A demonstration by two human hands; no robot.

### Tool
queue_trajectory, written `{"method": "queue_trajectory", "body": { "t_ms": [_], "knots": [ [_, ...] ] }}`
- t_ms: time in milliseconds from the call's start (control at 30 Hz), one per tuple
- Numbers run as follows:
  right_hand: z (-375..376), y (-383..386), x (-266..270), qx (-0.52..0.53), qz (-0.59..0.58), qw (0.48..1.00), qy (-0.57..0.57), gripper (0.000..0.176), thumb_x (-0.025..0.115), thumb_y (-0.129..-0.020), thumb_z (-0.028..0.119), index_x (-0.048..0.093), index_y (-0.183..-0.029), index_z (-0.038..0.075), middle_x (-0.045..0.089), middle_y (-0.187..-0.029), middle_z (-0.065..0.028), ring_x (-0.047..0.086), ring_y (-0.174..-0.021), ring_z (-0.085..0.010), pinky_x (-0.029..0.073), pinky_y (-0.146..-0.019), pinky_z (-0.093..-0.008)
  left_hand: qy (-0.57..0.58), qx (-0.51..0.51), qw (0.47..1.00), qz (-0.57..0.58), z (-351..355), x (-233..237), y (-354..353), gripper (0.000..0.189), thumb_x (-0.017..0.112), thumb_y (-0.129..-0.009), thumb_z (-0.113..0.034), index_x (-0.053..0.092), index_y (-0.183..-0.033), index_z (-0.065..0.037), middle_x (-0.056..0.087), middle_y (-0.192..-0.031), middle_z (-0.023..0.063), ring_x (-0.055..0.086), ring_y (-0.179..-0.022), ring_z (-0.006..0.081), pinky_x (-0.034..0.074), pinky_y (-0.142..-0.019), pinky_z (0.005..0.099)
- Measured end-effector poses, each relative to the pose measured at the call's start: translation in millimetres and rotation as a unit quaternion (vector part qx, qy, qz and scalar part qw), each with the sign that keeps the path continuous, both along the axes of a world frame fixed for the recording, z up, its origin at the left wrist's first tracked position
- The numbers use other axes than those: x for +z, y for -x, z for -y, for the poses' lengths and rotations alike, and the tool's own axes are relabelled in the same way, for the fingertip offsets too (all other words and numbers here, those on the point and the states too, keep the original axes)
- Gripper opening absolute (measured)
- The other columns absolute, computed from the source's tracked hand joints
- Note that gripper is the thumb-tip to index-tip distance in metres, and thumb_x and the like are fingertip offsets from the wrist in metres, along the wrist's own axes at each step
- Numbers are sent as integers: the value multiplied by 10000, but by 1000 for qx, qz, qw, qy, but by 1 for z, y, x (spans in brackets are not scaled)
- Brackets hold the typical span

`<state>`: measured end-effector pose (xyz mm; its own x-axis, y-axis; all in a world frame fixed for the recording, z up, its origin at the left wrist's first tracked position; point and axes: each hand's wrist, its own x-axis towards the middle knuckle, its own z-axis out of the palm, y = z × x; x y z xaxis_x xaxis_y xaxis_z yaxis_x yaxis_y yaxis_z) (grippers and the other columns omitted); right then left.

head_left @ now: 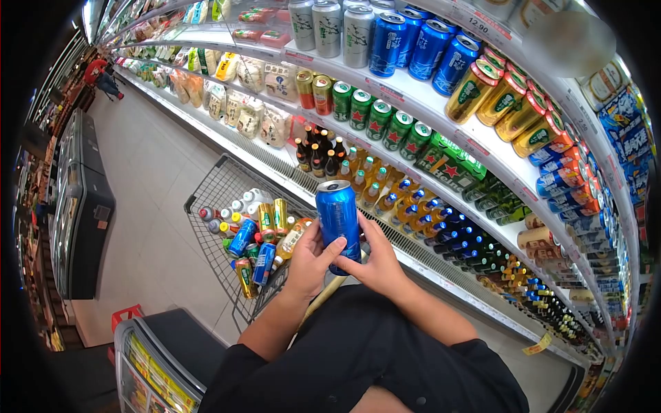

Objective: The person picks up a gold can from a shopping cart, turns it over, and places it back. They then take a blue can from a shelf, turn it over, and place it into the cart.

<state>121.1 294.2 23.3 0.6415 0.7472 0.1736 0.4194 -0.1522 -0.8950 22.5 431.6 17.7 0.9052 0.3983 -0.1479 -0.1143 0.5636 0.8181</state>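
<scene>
A tall blue beverage can [336, 215] with a silver top is held upright in front of my chest. My left hand [310, 258] wraps its left side, with the thumb across the front. From the other side, my right hand [379, 255] grips the can, its thumb near the lower front. Just beyond and to the left stands a wire shopping cart [206, 182] holding several cans and bottles, among them a blue can [264, 263], a gold can [246, 277] and a bottle with a pale label [292, 241].
Refrigerated shelves run along the right, with blue cans [389, 45], green cans [360, 109], gold cans [474, 89] and bottles [406, 206]. Chest freezers [82, 206] line the left. A person in red [96, 71] is far down the aisle. A nearer freezer case [179, 341] sits at lower left.
</scene>
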Motion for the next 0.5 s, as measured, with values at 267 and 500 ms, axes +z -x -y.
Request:
{"method": "queue_trajectory", "body": {
  "t_ms": [267,500],
  "knots": [
    [3,-3,-7,-14,-61,997,-46,971,868,-795,226,340,-1576,-6,579,-1344,-207,615,-1184,-277,504,-992,-403,-73,16,997,-26,6,2,-4,580,692,-967,-45,429,-1476,43,594,-1350,116,582,-1226,180,458,-1081,347],
    [9,-5,3,31,-185,977,-100,973,861,-826,222,309,-1599,9,574,-1383,-191,599,-1229,-250,478,-1048,-401,47,-62,997,-3,-19,10,1,575,659,-972,-79,427,-1489,18,595,-1357,120,585,-1249,197,472,-1076,366]
  ]
}}
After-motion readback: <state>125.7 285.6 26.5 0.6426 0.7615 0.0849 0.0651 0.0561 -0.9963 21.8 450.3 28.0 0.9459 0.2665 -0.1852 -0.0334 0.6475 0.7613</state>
